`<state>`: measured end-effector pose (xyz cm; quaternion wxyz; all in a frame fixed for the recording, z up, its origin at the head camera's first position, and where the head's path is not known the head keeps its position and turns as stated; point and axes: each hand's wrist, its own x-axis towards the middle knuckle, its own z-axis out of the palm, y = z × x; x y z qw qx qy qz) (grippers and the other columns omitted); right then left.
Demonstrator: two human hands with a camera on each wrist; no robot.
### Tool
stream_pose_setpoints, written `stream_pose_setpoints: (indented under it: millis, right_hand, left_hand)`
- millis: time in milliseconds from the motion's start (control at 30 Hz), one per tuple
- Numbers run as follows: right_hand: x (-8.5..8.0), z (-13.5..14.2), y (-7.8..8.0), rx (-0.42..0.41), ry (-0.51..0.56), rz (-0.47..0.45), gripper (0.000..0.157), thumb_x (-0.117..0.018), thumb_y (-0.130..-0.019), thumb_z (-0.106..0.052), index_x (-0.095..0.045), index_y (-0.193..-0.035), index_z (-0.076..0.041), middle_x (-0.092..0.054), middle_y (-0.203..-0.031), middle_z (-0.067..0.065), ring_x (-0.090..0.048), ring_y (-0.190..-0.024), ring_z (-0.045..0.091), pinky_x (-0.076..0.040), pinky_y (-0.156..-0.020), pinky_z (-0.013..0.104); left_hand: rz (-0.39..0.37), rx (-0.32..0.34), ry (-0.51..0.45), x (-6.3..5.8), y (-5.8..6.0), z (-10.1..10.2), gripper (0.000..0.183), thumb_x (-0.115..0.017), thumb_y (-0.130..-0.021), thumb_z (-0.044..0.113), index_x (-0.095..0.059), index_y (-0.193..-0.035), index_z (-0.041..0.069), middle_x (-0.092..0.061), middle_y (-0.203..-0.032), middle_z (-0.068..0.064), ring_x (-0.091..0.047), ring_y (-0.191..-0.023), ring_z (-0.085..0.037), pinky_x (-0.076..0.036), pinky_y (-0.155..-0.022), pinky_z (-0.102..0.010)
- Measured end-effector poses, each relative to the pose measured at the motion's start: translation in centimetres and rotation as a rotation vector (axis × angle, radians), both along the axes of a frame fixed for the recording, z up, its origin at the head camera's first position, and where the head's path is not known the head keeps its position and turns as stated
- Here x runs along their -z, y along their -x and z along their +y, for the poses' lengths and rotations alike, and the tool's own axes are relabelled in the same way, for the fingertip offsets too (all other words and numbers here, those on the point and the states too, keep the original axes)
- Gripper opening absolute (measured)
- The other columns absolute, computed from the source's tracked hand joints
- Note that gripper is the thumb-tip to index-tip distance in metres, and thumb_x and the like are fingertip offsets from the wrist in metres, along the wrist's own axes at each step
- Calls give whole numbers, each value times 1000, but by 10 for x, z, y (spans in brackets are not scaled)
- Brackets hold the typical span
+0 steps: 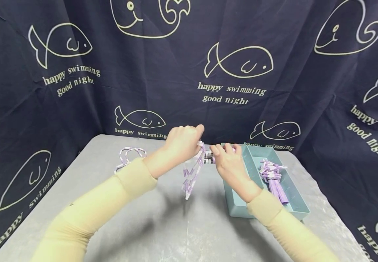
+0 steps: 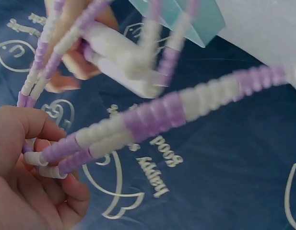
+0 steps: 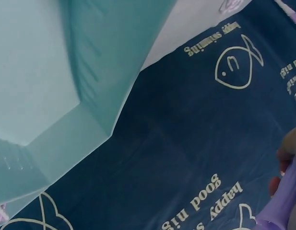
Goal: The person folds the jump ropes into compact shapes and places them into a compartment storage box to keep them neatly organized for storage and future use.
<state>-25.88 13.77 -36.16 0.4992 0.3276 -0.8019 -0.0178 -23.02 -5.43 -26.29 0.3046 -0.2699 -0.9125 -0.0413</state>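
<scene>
A jump rope (image 1: 192, 178) strung with purple and white beads hangs in folded strands from my left hand (image 1: 183, 142), above the table. In the left wrist view, curled fingers of the left hand (image 2: 37, 177) hold doubled beaded strands (image 2: 155, 115). My right hand (image 1: 230, 165) grips the rope's two handles (image 1: 209, 157) side by side, over the left rim of a blue-green box (image 1: 236, 214). The handles' white ends (image 2: 119, 52) point toward the strands. The right wrist view catches a purple handle (image 3: 284, 199) beside that hand's fingers at the right edge.
Inside the box's right compartment lies a bundled beaded jump rope (image 1: 270, 171) with purple handles (image 1: 278, 191). Loops of purple and white beads (image 1: 131, 150) lie on the grey table (image 1: 189, 233), left of my hands. A dark blue printed curtain (image 1: 176, 72) surrounds the table.
</scene>
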Motion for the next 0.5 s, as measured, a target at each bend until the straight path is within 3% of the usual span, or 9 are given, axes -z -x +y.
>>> stream_pose_setpoints:
  millis: [133, 233, 367, 500]
  right_hand:
    - [-1, -2, -6, -44, -25, 33, 32, -42, -89, -3, -51, -118, -12, -55, -86, 5, -53, -76, 29, -38, -73, 49]
    - [-4, -4, -11, -50, -89, 74, 45, -42, -88, -3, -50, -128, -23, -53, -86, 4, -52, -74, 29, -40, -72, 48]
    - [-7, -7, -16, -100, -149, 122, 56, -38, -90, 0, -52, -126, -40, -48, -79, 4, -48, -70, 28, -40, -69, 48]
    - [-7, -8, -20, -180, -174, 137, 60, -36, -92, 3, -52, -124, -46, -48, -76, 4, -46, -68, 27, -41, -68, 48]
  left_hand:
    - [-89, -46, -33, 3, 15, -1, 15, -67, -72, 16, -54, -78, 13, -55, -60, 0, -55, -50, -21, -43, -44, -36]
    - [-150, -60, -53, 6, 23, -2, 14, -68, -73, 17, -55, -78, 13, -58, -63, 0, -57, -54, -22, -45, -47, -37]
    - [-203, -75, -67, 10, 32, -1, 15, -69, -73, 19, -56, -78, 14, -59, -65, 1, -57, -56, -20, -46, -49, -36]
    - [-231, -91, -92, 14, 42, -3, 13, -68, -74, 19, -56, -78, 14, -58, -66, 1, -56, -57, -20, -45, -51, -36]
